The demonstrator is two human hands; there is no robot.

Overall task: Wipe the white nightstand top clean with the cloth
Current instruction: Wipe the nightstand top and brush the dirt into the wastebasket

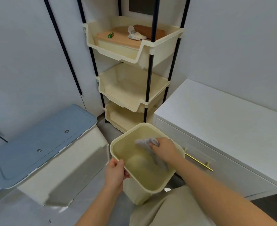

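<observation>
My right hand [164, 149] grips a grey cloth [148, 144] inside a cream plastic bin [134, 181], and the cloth hangs down along the bin's inner wall. My left hand [115, 172] grips the bin's near left rim. The white nightstand [224, 115] stands to the right of the bin, its top bare and a brass handle [198, 161] on its drawer front.
A cream three-tier rack [131, 88] with black posts stands behind the bin; its top tray holds a wooden lid, a green battery [110, 35] and a crumpled white item [135, 34]. A large container with a blue lid [41, 141] sits at the left. White walls close in behind.
</observation>
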